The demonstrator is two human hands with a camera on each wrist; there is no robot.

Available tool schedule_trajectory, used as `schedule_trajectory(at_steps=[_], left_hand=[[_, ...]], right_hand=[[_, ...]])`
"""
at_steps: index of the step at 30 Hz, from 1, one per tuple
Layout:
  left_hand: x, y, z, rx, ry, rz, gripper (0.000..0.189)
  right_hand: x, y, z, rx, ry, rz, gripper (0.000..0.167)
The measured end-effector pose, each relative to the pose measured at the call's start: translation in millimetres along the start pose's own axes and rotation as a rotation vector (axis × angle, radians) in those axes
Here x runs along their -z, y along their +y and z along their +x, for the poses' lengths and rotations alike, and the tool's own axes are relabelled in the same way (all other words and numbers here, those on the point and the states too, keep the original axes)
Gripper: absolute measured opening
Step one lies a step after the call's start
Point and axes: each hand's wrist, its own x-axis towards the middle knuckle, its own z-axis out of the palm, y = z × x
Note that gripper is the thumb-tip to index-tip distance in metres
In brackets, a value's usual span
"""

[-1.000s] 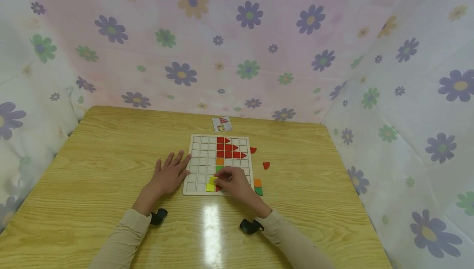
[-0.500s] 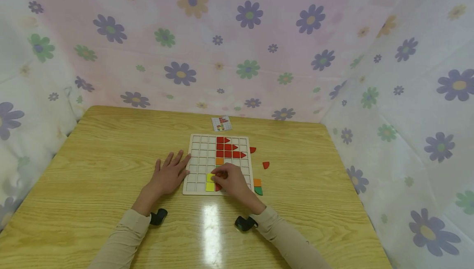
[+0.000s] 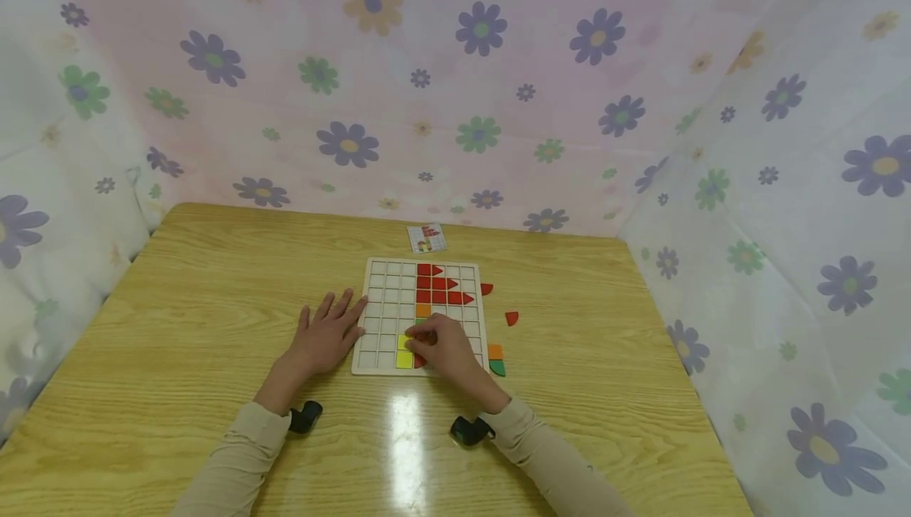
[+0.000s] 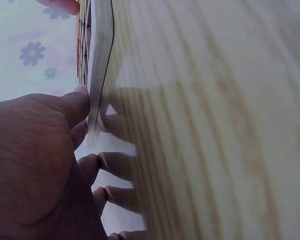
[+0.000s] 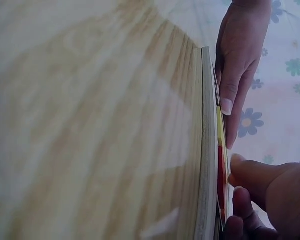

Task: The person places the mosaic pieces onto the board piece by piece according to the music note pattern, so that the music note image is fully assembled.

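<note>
A wooden grid board (image 3: 382, 311) lies on the table with red, orange, green and yellow pieces in some of its cells. My left hand (image 3: 323, 339) lies flat with fingers spread, its thumb and index fingertip against the board's left edge. My right hand (image 3: 448, 351) reaches over the board's lower part. Its thumb and curled fingers hold the right side of a yellow square tile (image 3: 402, 341), which sits in a cell directly above a second yellow tile (image 3: 403, 360). A red piece (image 3: 419, 360) shows partly beneath the right hand, which hides nearby cells.
Right of the board lie two red quarter-round pieces, one by the edge (image 3: 487, 289) and one farther out (image 3: 512, 318). An orange square (image 3: 495, 352) and a green curved piece (image 3: 497, 367) touch each other there. A pattern card (image 3: 426, 238) lies behind the board.
The right hand has lowered the yellow tile from a tilted position into the cell above the other yellow tile, shifting slightly left. The left hand has stayed in place.
</note>
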Motion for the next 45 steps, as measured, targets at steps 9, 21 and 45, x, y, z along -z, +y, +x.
schedule_trajectory(at_steps=[9,21,45], left_hand=[[-1.8,-2.9,0.1,-0.012,0.006,-0.006,0.056],[-3.0,-3.7,-0.9,-0.023,0.017,-0.041,0.056],[-12.5,-11.3,3.6,-0.013,0.015,-0.035,0.058]], right_hand=[[30,21,12.4,0.104,0.167,0.051,0.024],[86,73,24.7,-0.05,0.174,-0.294,0.048],[100,65,10.3,-0.171,0.112,-0.208,0.012]])
